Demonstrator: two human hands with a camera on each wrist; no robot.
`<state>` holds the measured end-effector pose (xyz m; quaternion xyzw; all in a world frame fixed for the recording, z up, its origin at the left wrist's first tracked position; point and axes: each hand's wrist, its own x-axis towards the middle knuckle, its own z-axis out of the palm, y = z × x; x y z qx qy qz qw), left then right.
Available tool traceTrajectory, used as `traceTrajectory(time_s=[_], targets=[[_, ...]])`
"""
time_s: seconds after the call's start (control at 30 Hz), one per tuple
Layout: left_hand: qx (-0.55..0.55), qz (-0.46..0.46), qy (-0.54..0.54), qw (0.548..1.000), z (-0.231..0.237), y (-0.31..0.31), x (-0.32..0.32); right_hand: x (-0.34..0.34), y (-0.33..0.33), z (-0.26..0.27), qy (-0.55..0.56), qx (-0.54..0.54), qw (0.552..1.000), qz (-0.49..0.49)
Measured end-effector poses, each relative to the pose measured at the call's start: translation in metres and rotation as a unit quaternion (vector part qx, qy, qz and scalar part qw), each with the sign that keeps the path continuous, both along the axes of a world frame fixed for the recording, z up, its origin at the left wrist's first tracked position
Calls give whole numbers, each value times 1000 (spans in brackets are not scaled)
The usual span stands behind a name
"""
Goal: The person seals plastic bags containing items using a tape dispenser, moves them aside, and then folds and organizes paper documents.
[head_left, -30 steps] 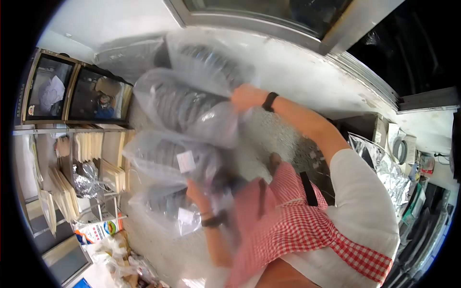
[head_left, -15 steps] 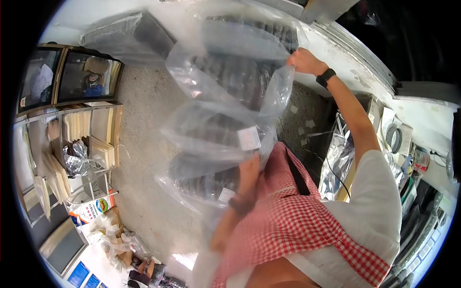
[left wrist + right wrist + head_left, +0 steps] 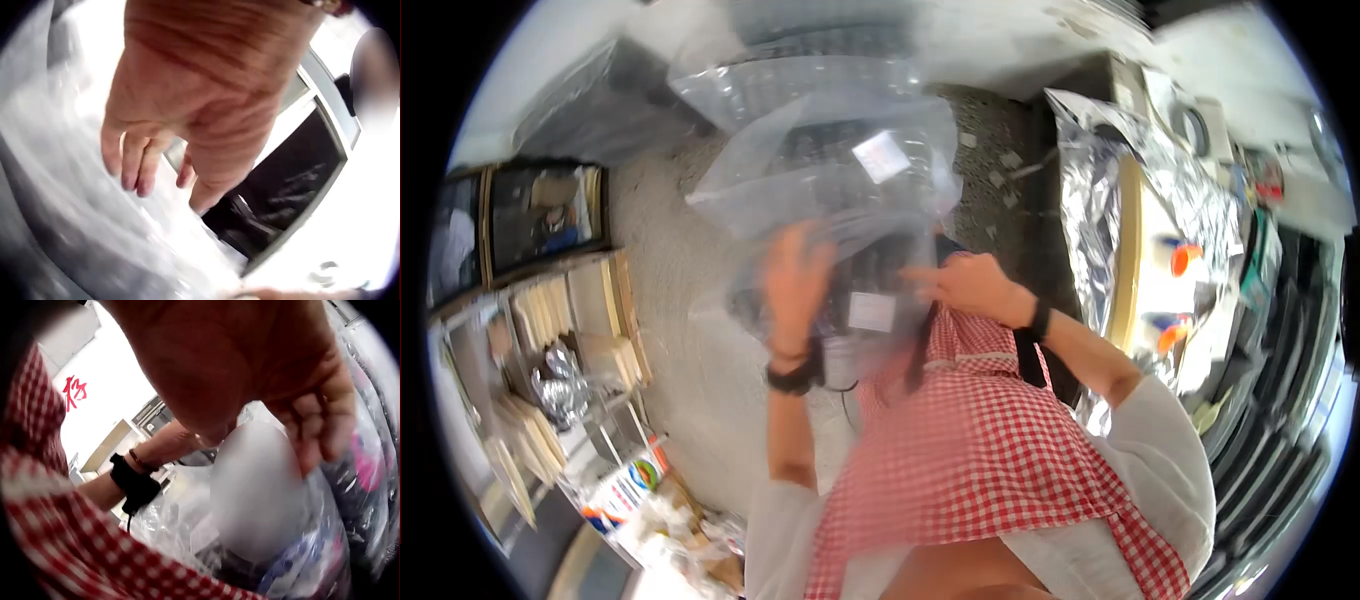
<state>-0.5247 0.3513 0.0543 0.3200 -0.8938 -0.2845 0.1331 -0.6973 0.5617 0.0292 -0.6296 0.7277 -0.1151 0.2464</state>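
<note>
Several clear plastic bags with dark contents lie in a row in front of the person; the middle bag (image 3: 800, 165) and the nearest bag (image 3: 880, 265) each carry a white label. Over the nearest bag's left part is the left hand (image 3: 798, 280), blurred; in the left wrist view the same hand (image 3: 200, 100) has its fingers loosely extended above the plastic. The right hand (image 3: 975, 285) is at that bag's right side, a finger pointing left. In the right wrist view the right hand (image 3: 250, 381) has bent fingers beside the plastic; whether they pinch it is unclear.
Foil-covered surface (image 3: 1090, 230) stands on the right with orange items. At the left are a glass-fronted cabinet (image 3: 540, 215) and a rack of boards (image 3: 540, 320). A large wrapped block (image 3: 605, 105) sits at the upper left, and a printed sack (image 3: 625, 495) at the lower left.
The right hand has left the far bag's edge and come down to the nearest bag. The left hand has moved left off the label area. The view has shifted, with the bags now higher.
</note>
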Motion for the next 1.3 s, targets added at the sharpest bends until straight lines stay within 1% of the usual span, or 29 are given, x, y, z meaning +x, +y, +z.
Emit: traceTrajectory(time_s=[0.03,0.07,0.1,0.13,0.17,0.23,0.27,0.33,0.37,0.4,0.47,0.53,0.57,0.63,0.67,0.7,0.73,0.77,0.8,0.83,0.9,0.93,1.03,1.07,1.13,1.17,1.2,1.27,1.3], targets=[[-124,70,-74,987,-28,-21,42,13,6,-14,-14,25,999,-36],[-284,86,-154,942,-64,-48,96,26,12,-28,-27,48,996,-72],[-235,196,-322,896,-54,-58,113,33,9,-32,-37,73,987,-140],[-160,194,-374,892,-58,-68,121,37,13,-36,-47,100,973,-201],[-84,196,-430,877,-63,-74,131,42,20,-39,-48,54,970,-233],[-166,168,-377,896,-80,-86,157,46,27,-48,-47,-48,958,-280],[-207,160,-351,899,-91,-93,174,44,33,-56,-57,-54,951,-299],[-106,90,-275,951,-139,-129,237,35,44,-70,-79,-72,940,-323],[-55,56,-235,969,-149,-137,257,33,53,-70,-96,-87,932,-338],[-17,56,-197,979,-133,-121,249,29,68,-70,-115,-100,924,-352],[65,51,-128,988,-73,-60,199,12,108,-63,-89,-94,928,-349],[149,131,-107,974,-28,-11,164,-7,144,-40,-120,-134,888,-422],[190,170,-92,963,-21,6,152,-20,162,-30,-98,-129,888,-430],[260,171,-73,947,-23,29,141,-44,182,-3,-136,-70,883,-444],[293,170,-60,939,-25,38,134,-53,185,7,-126,-89,902,-404],[196,101,-59,974,-52,42,135,-64,187,9,-116,-110,918,-362],[94,30,-57,993,-97,41,143,-71,194,-5,16,-64,953,-295],[49,-6,-63,997,-109,46,141,-77,204,-29,147,-17,965,-219],[1,-40,-68,997,-121,51,139,-86,211,-38,211,21,962,-171],[10,-42,-80,996,-115,58,128,-96,217,-45,273,53,953,-120],[22,-54,-113,992,-92,68,112,-117,232,-46,268,104,954,-84],[28,-62,-136,988,-73,75,108,-123,233,-28,237,204,947,-79],[61,-76,-139,985,-58,83,115,-127,253,-8,273,116,954,-34],[75,-80,-129,986,-58,83,117,-118,250,0,197,75,976,-56],[120,-9,-138,983,-58,90,124,-95,234,5,102,-42,994,15],[139,19,-143,980,-58,88,124,-77,222,-1,87,-167,981,38],[122,11,-122,985,-66,84,122,-56,199,16,110,-246,963,29],[91,-11,-82,992,-86,80,125,-39,188,-13,151,-201,965,80],[132,16,-118,984,-83,75,124,-39,186,-20,149,-133,975,96]])
